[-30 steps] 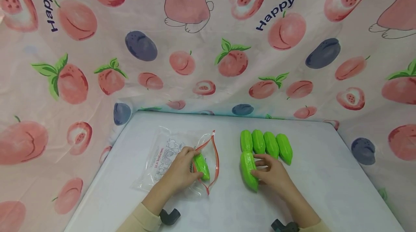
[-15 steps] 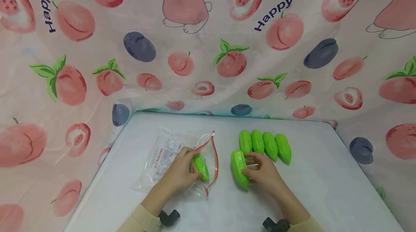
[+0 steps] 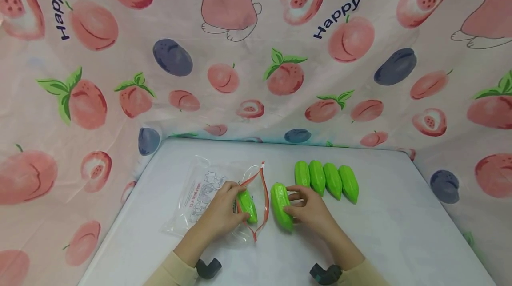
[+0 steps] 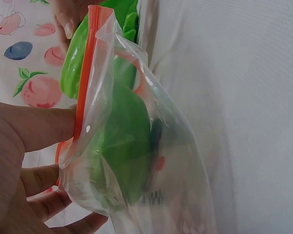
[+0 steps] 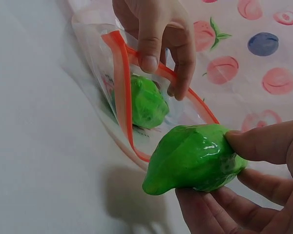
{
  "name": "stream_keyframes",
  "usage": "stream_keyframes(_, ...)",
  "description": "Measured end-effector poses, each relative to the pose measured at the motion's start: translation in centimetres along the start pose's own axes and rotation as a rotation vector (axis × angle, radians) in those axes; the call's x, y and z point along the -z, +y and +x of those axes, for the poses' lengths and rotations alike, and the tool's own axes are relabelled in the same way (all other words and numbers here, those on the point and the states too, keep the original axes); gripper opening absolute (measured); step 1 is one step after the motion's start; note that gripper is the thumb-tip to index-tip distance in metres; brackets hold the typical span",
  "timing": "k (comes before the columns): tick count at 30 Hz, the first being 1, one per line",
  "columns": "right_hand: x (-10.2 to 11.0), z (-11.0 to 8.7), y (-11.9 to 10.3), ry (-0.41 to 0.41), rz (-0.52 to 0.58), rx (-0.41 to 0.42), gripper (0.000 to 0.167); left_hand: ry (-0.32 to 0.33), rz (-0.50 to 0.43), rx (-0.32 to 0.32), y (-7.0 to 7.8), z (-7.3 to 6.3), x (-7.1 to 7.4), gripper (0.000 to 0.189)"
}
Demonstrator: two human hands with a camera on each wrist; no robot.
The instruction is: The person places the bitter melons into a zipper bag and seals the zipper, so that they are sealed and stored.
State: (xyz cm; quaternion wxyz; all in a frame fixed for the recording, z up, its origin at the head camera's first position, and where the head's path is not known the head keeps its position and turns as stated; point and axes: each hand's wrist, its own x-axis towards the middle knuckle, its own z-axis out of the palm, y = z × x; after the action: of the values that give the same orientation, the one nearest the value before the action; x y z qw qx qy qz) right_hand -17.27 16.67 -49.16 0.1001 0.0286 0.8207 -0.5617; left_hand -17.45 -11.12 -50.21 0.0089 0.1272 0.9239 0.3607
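My left hand (image 3: pixel 224 208) holds the rim of a clear zip bag (image 3: pixel 200 188) by its orange zip strip (image 4: pixel 83 73), thumb and fingers spread along the mouth. The mouth gapes toward the right. Inside it lies a glossy green ridged fruit (image 5: pixel 149 102), seen through the plastic in the left wrist view. My right hand (image 3: pixel 310 208) grips a second green fruit (image 3: pixel 282 208) between thumb and fingers, just right of the bag's mouth. Its pointed end (image 5: pixel 151 186) faces the bag's side in the right wrist view. Whether this fruit is real or a model, I cannot tell.
Several more green fruits (image 3: pixel 333 181) lie in a row behind my right hand on the white table (image 3: pixel 400 232). A fruit-patterned cloth (image 3: pixel 248 54) hangs behind and at the sides. Dark curved pieces (image 3: pixel 209 268) sit near both wrists.
My right hand has carried its green fruit leftward, away from the row and closer to the bag's mouth. The left hand and the bag have stayed in place.
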Motion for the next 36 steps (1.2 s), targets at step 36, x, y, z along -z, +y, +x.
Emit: stream_keyframes(36, -4.2, 2.4, -1.4, -0.005, 0.001, 0.008, 0.053, -0.010, 0.019, -0.026, 0.4, 0.2, -0.2, 0.076)
